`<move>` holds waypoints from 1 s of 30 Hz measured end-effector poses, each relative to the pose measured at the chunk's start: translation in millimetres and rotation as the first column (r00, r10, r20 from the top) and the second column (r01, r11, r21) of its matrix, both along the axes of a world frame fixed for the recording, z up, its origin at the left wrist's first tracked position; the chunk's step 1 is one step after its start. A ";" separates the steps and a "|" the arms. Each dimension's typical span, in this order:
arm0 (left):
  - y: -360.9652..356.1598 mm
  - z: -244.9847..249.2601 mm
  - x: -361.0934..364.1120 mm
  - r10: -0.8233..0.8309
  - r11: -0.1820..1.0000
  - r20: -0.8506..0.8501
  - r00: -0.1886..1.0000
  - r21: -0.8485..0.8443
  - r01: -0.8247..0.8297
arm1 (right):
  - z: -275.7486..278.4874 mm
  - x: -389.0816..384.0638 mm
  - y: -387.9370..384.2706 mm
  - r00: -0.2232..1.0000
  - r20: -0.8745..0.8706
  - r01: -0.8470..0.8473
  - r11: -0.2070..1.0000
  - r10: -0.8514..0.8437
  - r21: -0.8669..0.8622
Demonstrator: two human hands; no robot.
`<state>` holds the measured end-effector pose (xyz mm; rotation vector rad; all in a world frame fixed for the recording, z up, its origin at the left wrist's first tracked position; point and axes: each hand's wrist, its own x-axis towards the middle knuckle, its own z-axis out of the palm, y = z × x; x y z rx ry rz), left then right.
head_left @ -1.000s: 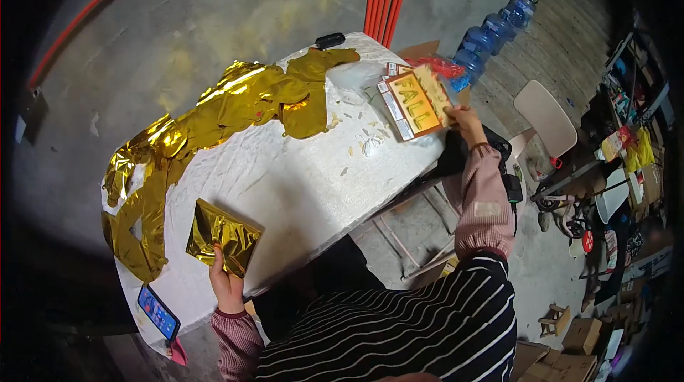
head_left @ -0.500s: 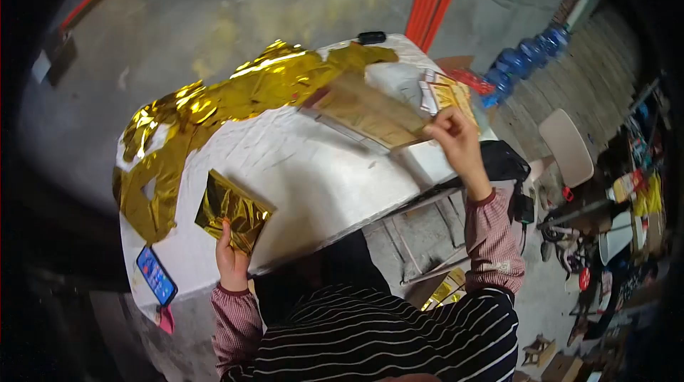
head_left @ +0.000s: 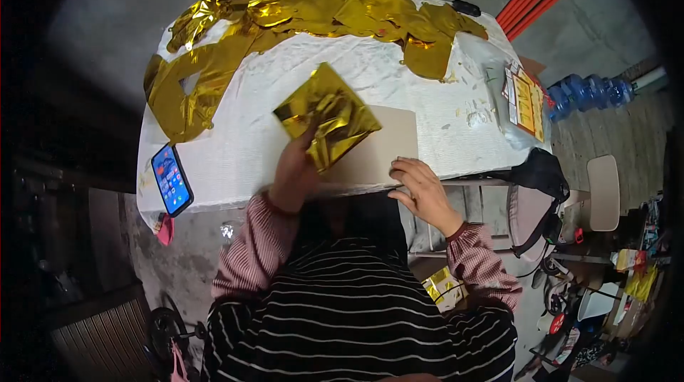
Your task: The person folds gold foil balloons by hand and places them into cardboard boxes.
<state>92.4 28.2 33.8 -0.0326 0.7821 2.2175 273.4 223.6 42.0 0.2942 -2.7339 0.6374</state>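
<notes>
My left hand (head_left: 293, 172) grips a folded square of gold foil (head_left: 335, 108), thumb on top, tilted above the table. Under and beside the foil, a flat beige board (head_left: 395, 129) lies at the front edge of the white-covered table (head_left: 242, 118). At the board's near right part rests my right hand (head_left: 425, 193), its fingers slightly bent and the thumb apart, with nothing gripped. The foil hides the board's left part. Along the back and left of the table spread several loose gold foil pieces (head_left: 349, 15).
A phone (head_left: 172, 180) with a lit screen lies at the left. Red-and-yellow printed cards (head_left: 526, 104) sit on clear plastic at the right, near a black bag (head_left: 538, 175). A small black object (head_left: 466, 7) is at the back edge. Blue bottles (head_left: 588, 92) stand beyond.
The board held up by my right hand now lies on the table, and that hand has let go. My left hand has brought the foil over the board. The view has shifted.
</notes>
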 end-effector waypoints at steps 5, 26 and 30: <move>35.9 -29.5 -9.9 -0.073 0.982 0.121 0.990 0.181 0.050 | -3.7 -12.7 -33.5 0.994 -0.006 0.105 0.991 -0.106 -0.084; 25.6 -41.7 10.0 -0.004 0.982 -0.520 0.854 -0.163 -0.095 | -22.6 -31.0 -67.0 0.917 0.007 0.383 0.872 -0.400 -0.306; 26.6 -39.0 15.5 0.074 0.940 -0.713 0.697 -0.183 -0.287 | -10.9 -33.0 -71.1 0.960 -0.024 0.266 0.932 -0.280 -0.245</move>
